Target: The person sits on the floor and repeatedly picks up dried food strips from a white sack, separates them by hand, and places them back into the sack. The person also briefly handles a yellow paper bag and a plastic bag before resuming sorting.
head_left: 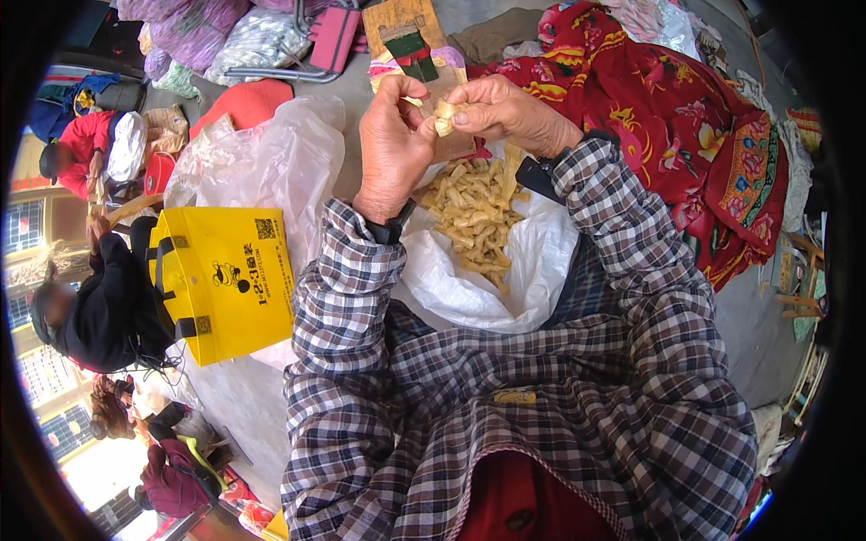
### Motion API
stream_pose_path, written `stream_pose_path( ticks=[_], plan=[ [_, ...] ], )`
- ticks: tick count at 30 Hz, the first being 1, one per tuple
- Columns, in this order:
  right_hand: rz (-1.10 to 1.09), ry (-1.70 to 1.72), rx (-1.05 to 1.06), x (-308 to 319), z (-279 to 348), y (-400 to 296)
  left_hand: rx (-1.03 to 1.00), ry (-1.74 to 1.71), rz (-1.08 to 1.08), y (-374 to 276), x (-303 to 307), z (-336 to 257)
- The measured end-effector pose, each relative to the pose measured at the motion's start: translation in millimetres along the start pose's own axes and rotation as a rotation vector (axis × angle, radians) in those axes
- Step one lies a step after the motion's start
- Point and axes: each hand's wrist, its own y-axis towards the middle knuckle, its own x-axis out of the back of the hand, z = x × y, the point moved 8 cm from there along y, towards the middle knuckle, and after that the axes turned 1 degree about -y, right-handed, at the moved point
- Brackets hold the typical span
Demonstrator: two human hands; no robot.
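Note:
Both of my hands are raised over a white plastic sack (pixel 467 297) that lies open against my lap. Between their fingertips is a small pale-yellow folded piece (pixel 444 116), possibly bean-curd skin. My left hand (pixel 396 145) pinches it from the left, and the thumb and fingers of my right hand (pixel 517 115) grip its right side. Many similar yellow twisted pieces (pixel 473 213) are heaped in the sack. A wider yellow strip (pixel 511 166) hangs at the heap's upper right. Just beyond my hands, a dark green block with red on it (pixel 411 55) rests on a board.
A yellow shopping bag (pixel 230 284) and clear plastic sheeting (pixel 270 155) lie to the left. Red flowered cloth (pixel 649 128) spreads on the right. A wooden board (pixel 406 17) and a pink folding chair (pixel 335 40) are ahead. Several people sit at the far left.

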Motion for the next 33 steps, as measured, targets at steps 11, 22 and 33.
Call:
stream_pose_path(
  ticks=[11, 22, 33],
  plan=[
    [-0.335, -0.093, 0.125, 16, 10, 6, 0.239, -0.017, 0.126, -3, 1, 11],
    [-0.539, -0.357, 0.243, 54, -8, 14, -0.034, -0.071, 0.146, 2, -6, -9],
    [-0.447, -0.316, 0.169, 11, -10, 16, -0.137, 0.682, 0.083, -4, -19, -11]
  ],
)
